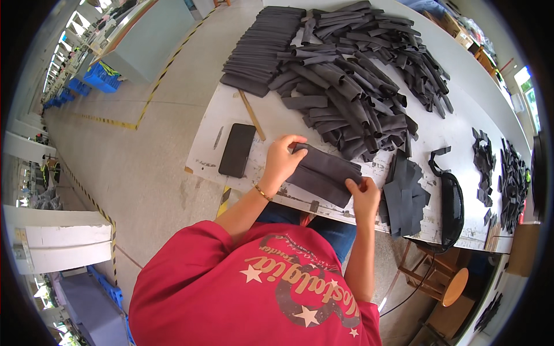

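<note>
Between my hands, at the near edge of the white table (277, 124), lies a dark grey fabric strip stack (324, 177), its pieces laid flat and overlapping. My left hand (284, 158) pinches its upper left corner between thumb and fingers. At the right end, my right hand (365, 196) grips the edge with the thumb on top. Just beyond, a loose heap of dark fabric strips (352, 98) covers the table's middle. Left of my left hand rests a black smartphone (237, 150).
Neatly layered dark strips (262, 52) fill the far left. A wooden ruler (252, 115) lies below them. To the right are flat dark pieces (402, 193) and a black mesh-like pouch (452, 207). A wooden stool (453, 288) stands by the table; blue crates (103, 78) sit across the aisle.
</note>
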{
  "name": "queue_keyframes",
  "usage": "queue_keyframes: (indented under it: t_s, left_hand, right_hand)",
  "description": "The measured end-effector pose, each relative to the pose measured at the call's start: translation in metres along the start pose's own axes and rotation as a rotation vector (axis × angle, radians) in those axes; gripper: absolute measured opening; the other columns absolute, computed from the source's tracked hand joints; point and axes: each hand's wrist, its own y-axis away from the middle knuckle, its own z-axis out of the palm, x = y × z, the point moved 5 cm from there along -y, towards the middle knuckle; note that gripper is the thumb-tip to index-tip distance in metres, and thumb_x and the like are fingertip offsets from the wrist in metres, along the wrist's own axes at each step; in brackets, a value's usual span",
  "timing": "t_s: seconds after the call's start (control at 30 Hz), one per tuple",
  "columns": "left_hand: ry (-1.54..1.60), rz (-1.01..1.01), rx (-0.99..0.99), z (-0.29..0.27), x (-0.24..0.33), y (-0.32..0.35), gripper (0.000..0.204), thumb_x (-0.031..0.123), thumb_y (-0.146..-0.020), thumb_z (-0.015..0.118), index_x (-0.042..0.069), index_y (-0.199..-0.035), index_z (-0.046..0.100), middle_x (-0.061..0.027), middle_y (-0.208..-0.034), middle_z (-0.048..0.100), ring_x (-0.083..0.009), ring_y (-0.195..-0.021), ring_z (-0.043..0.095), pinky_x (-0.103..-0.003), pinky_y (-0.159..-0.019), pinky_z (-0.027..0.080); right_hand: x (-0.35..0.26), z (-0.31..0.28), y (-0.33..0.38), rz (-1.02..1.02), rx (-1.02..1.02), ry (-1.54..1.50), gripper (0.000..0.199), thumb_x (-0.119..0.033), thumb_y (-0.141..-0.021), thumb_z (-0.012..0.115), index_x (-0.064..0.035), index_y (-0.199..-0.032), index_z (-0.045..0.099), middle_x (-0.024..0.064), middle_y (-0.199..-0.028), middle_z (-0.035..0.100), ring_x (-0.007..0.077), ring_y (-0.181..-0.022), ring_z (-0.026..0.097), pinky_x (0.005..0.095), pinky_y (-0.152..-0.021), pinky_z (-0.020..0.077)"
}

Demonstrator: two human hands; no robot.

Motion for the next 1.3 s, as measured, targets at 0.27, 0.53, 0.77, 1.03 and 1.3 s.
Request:
queue_keyframes:
  t_s: [0.27,0.53,0.77,1.03,1.3]
  left_hand:
    - [0.606,-0.390,-0.074,0.057,0.000,-0.065,0.021,0.018,-0.090,0.068,-0.002,-0.096,0.066,-0.0053,-0.081,0.065,-0.0126,-0.067,0.062,-0.024,-0.061,0.050]
    - [0.688,-0.457,0.201,0.096,0.028,-0.099,0.024,0.022,-0.088,0.069,0.000,-0.088,0.060,-0.0044,-0.076,0.059,-0.0111,-0.061,0.056,-0.024,-0.055,0.047]
    - [0.636,-0.587,0.432,0.066,-0.019,-0.165,0.029,0.026,-0.088,0.070,0.000,-0.085,0.057,-0.0054,-0.071,0.057,-0.0119,-0.049,0.051,-0.025,-0.042,0.043]
    - [0.592,-0.650,0.161,0.077,-0.054,-0.197,0.020,0.018,-0.083,0.073,0.003,-0.077,0.061,-0.0055,-0.069,0.062,-0.0146,-0.056,0.060,-0.027,-0.047,0.049]
    - [1.026,-0.584,-0.148,0.050,-0.006,-0.108,0.012,0.001,-0.090,0.055,-0.009,-0.096,0.057,-0.0162,-0.088,0.066,-0.0275,-0.077,0.069,-0.038,-0.068,0.060]
  right_hand:
    - [0.007,-0.063,0.011,-0.164,0.438,0.391,0.015,-0.014,-0.085,0.069,-0.0038,-0.093,0.062,0.0101,-0.084,0.060,0.0269,-0.073,0.059,0.0392,-0.066,0.0469]
    - [0.049,-0.096,0.025,0.031,0.335,1.002,0.038,-0.024,-0.084,0.070,-0.0046,-0.115,0.063,0.0117,-0.114,0.058,0.0302,-0.108,0.053,0.0404,-0.085,0.0447]
    - [0.072,-0.081,0.029,-0.248,0.317,1.140,0.025,-0.013,-0.087,0.061,-0.0027,-0.109,0.064,0.0098,-0.098,0.061,0.0264,-0.095,0.056,0.0399,-0.078,0.0445]
    - [0.044,-0.089,0.032,-0.423,0.439,0.777,0.016,0.003,-0.080,0.061,0.0004,-0.096,0.059,0.0142,-0.106,0.060,0.0318,-0.094,0.057,0.0432,-0.082,0.0466]
    - [-0.010,-0.084,0.026,-0.088,0.206,-0.393,0.036,0.004,-0.088,0.063,-0.0020,-0.112,0.038,0.0109,-0.092,0.062,0.0168,-0.064,0.065,0.0275,-0.061,0.0524]
